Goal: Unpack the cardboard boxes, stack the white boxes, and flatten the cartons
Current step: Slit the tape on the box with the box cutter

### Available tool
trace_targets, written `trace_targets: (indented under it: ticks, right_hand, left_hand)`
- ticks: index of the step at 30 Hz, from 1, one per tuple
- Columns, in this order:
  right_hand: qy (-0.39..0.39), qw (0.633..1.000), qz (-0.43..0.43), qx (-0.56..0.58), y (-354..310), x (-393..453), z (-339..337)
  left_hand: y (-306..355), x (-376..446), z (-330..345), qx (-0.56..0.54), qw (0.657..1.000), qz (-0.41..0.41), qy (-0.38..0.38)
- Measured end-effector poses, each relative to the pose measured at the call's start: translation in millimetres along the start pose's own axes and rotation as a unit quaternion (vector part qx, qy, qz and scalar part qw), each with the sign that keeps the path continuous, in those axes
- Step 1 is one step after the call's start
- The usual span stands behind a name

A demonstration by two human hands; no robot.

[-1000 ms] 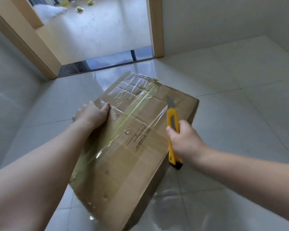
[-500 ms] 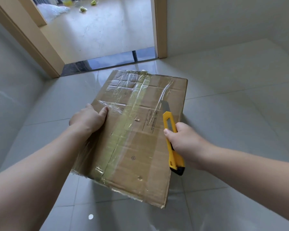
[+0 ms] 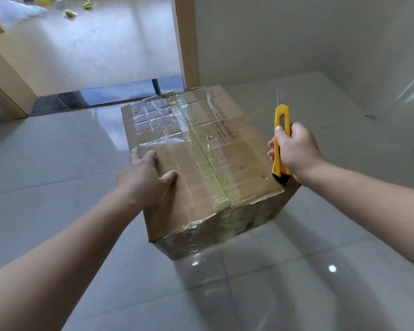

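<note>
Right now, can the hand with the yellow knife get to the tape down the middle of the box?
Probably yes. The right hand holds the utility knife beside the cardboard box, and nothing covers the tape seam. The left hand rests off to the side.

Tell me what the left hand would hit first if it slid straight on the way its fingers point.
The left hand rests on the cardboard box near its left edge, its fingers aimed away from the person. Straight on, it would likely cross the crinkled clear tape first; past the box, bare floor toward the doorway.
</note>
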State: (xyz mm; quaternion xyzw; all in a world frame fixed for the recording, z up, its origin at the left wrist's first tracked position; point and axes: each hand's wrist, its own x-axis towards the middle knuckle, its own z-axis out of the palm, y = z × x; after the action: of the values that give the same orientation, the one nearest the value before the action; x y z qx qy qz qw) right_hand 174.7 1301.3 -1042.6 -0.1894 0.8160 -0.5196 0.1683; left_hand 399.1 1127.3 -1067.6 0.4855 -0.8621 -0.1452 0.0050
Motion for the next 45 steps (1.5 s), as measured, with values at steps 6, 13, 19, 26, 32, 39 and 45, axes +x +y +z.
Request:
trace_targets:
  ticks: [6,13,19,26,32,39,45]
  right_hand:
    - [-0.036,0.987,0.138,0.074,30,-60,-45]
    - [-0.129,0.95,0.248,0.141,62,-139,-55]
    - [-0.141,0.91,0.305,0.241,59,-144,-40]
    - [-0.151,0.908,0.293,0.259,49,-137,-38]
    - [-0.155,0.911,0.289,0.251,48,-137,-35]
    - [-0.161,0.912,0.287,0.244,46,-139,-29]
    - [-0.16,0.91,0.293,0.247,46,-145,-17]
  left_hand:
    - [43,-8,5,0.039,0.989,0.143,-0.007]
    - [65,-51,4,0.151,0.901,0.398,-0.089]
    - [49,-37,2,0.146,0.903,0.393,-0.095]
    - [46,-42,7,0.134,0.886,0.436,-0.081]
    - [41,-39,8,0.094,0.851,0.515,-0.047]
    - [41,-37,15,0.069,0.842,0.533,-0.038]
    - [53,-39,22,0.049,0.839,0.54,-0.039]
